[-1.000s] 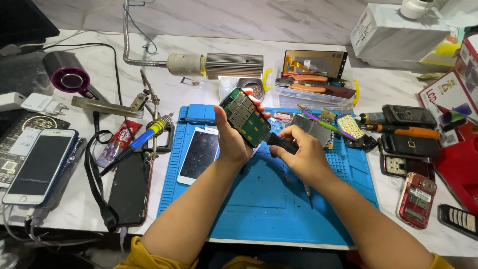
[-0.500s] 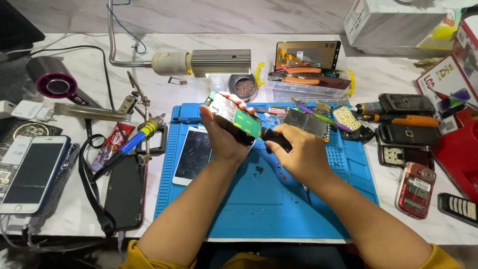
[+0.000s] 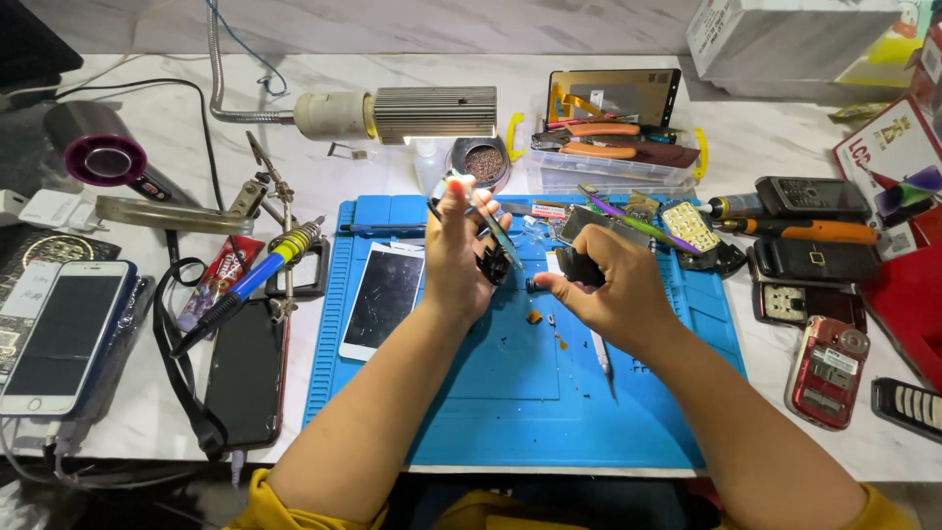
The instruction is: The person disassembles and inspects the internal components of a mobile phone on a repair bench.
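Left hand [image 3: 461, 250] raised over the blue mat [image 3: 491, 412], grip pinched on a circuit board [image 3: 496, 231] held edge-on and tilted, thumb and fingertips clamping its top end. Small black part [image 3: 496, 267] just below the board, against the left palm; cannot tell whether attached. Right hand [image 3: 613, 290] just beside, grip closed round a dark tool [image 3: 579, 267], its tip close to the board's lower edge; contact not clear. Thin probe [image 3: 603, 358] lying on the mat under the right wrist. White phone [image 3: 383, 299] with cracked screen flat on the mat's left part, near the left forearm. Soldering iron [image 3: 245, 285] with blue handle resting in a stand left of the mat, above a black phone [image 3: 245, 368]. Lamp [image 3: 432, 113] on a gooseneck at the back of the bench [image 3: 294, 69]. Clear tray [image 3: 613, 157] with orange pliers behind the mat. Old keypad phones [image 3: 810, 260] on the right, well apart from both hands; red one [image 3: 829, 368] nearest the right forearm.
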